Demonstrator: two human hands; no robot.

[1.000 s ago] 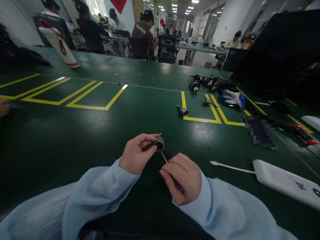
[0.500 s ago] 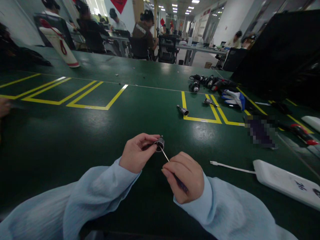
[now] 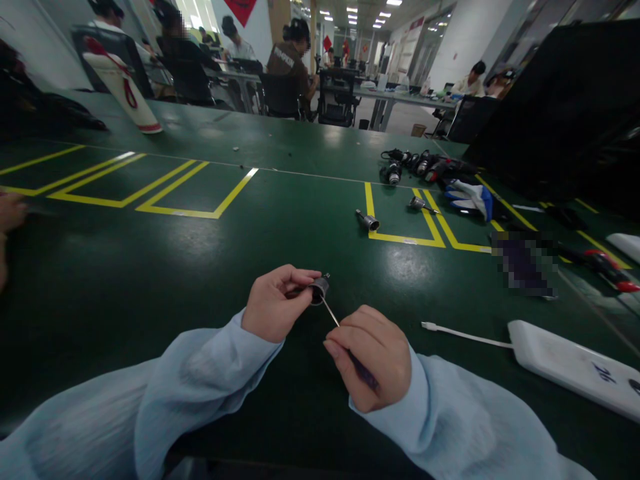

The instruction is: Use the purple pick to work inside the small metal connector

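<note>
My left hand (image 3: 277, 303) pinches a small dark metal cup-shaped part (image 3: 320, 288) by its side, its open mouth tilted toward me. In my right hand (image 3: 373, 357) is a thin screwdriver (image 3: 331, 312); its dark handle is mostly covered by my fingers. The shaft's tip is inside the cup's mouth, so the tip itself is hidden. Farther off on the green table lie two similar metal cups with stems, one cup (image 3: 369, 220) on a yellow tape line and another cup (image 3: 419, 204) to its right.
On the right are a white power bank (image 3: 565, 357) with a short cable, a blue-and-white glove (image 3: 470, 199), a pixelated flat object (image 3: 523, 263) and a red-black tool (image 3: 607, 267). Dark cabled devices (image 3: 395, 173) lie farther back. Another person's hand (image 3: 11, 212) shows at the left edge.
The view has shifted very slightly. My two hands keep the same hold, with the metal cup turned a little. The other person's hand at the left edge shows more.
</note>
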